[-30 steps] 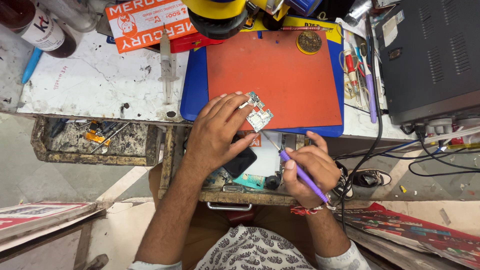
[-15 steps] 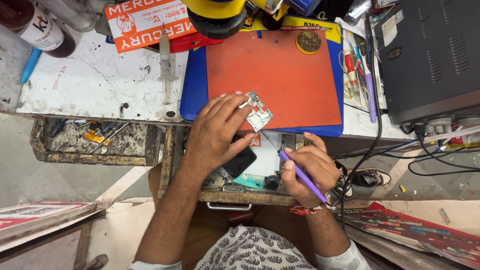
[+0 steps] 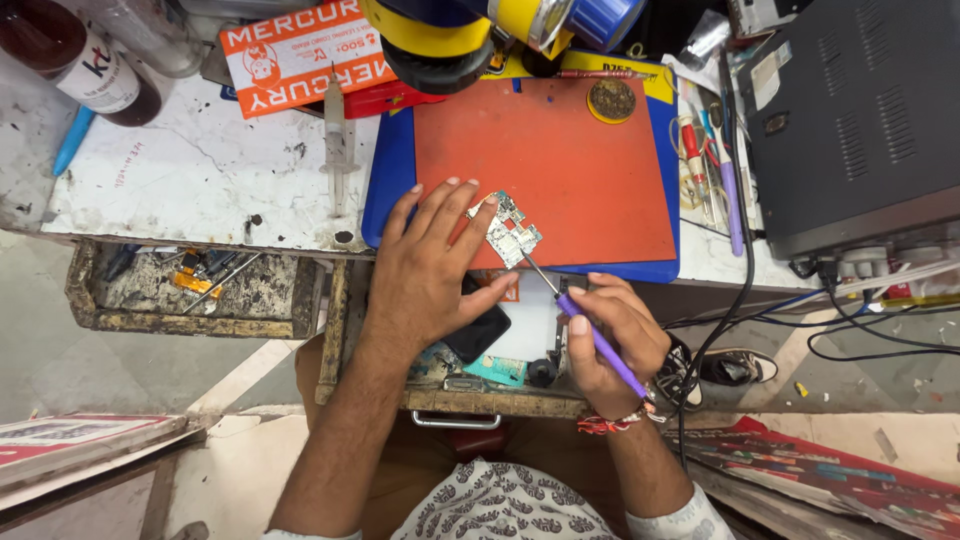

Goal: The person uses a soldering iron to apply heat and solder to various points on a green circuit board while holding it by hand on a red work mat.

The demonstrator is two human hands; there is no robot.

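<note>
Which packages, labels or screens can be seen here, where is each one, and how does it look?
Flat orange and white package: top of bench, rectangular.
Dark bottle: top left corner, white paper label.
Dark phone: in the open drawer under the left hand, screen black.

The left hand [image 3: 425,265] covers the near left corner of the small circuit board [image 3: 513,230] and most of a dark phone-like slab [image 3: 480,330] in the open drawer [image 3: 500,400] under the bench's front edge. The parts on the board are too small to tell. At the top, the picture's edge cuts off the yellow-and-blue lamp head [image 3: 470,35] and the brown bottle [image 3: 70,60].
</note>
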